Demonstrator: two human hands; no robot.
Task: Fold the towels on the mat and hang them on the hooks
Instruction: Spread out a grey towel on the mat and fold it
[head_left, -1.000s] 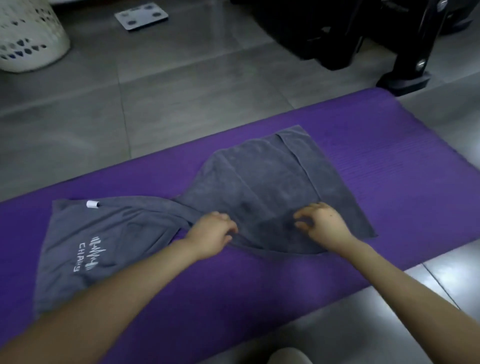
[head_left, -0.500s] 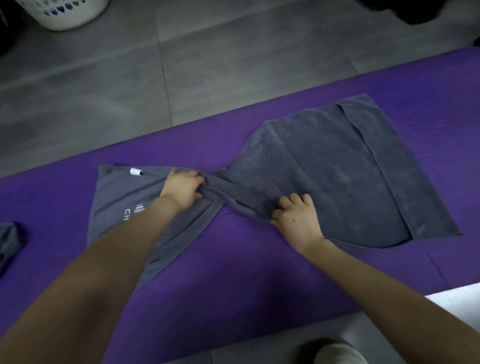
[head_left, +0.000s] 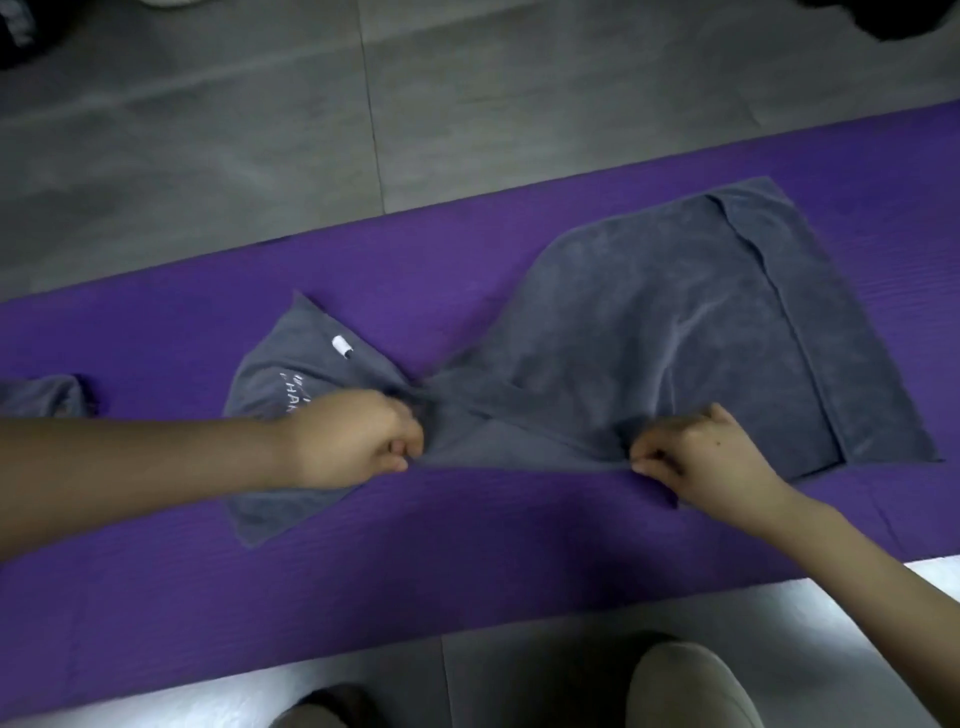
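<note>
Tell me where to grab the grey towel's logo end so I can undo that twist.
On the grey towel, probably the logo end's far corner by the white tag, reached from the left: it lies flat and free on the mat, while the middle is bunched in the left hand.

Left hand (head_left: 358, 439) and right hand (head_left: 696, 457) pinch grey towel (head_left: 675, 332) (bunched mid-length) on purple mat (head_left: 467, 545).

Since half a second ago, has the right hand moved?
Yes. The right hand slid rightward along the near edge of the towel, away from its twist, toward its flat hemmed end.
</note>
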